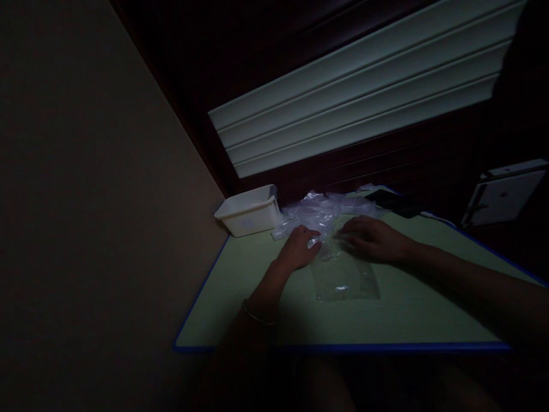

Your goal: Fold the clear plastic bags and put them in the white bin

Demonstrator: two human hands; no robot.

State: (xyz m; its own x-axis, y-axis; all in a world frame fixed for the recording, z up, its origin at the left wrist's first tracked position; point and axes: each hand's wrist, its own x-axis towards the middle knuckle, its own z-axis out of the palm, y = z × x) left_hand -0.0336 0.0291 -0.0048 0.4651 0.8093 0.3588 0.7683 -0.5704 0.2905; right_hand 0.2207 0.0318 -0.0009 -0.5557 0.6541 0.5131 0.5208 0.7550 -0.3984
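Note:
A clear plastic bag lies flat on the light green table, its near edge toward me. My left hand is at the bag's upper left corner, with a gap between thumb and forefinger. Over the bag's upper right part is my right hand, its fingers bent toward the left hand. Those fingertips are smeared and dim, so their grip on the plastic cannot be made out. Just beyond both hands spreads a crumpled pile of clear plastic bags.
A white plastic bin stands at the table's back left, by the wall. The green table has a blue rim. At the back right lies a dark object beside a white cable. Behind rises a dark panel with pale slats.

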